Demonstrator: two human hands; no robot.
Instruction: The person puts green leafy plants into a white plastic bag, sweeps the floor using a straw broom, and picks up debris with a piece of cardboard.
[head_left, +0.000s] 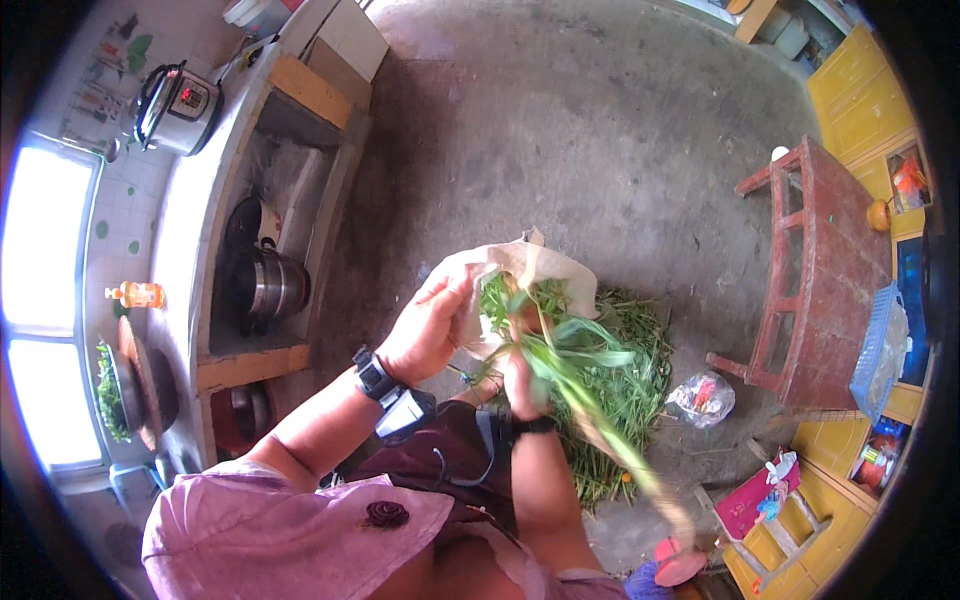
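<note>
My left hand (439, 322) grips the rim of a pale woven sack (574, 281), whose mouth faces up at me. Inside the sack lie cut green leaves (493, 300). In my right hand (525, 379), blurred by motion, are long green leafy stalks (592, 409) with pale lower ends that point down to the right. The fingers of this hand are partly covered by leaves at the sack's mouth. Beneath and to the right of the sack, a large heap of cut greens (630, 375) is spread on the floor.
A tiled counter with a pressure cooker (180, 109) stands left, pots (274, 289) beneath it. At the right are a red wooden table (832, 277) bearing a blue basket (877, 352), a crumpled plastic bag (703, 399) on the concrete floor, and a small chair (750, 495).
</note>
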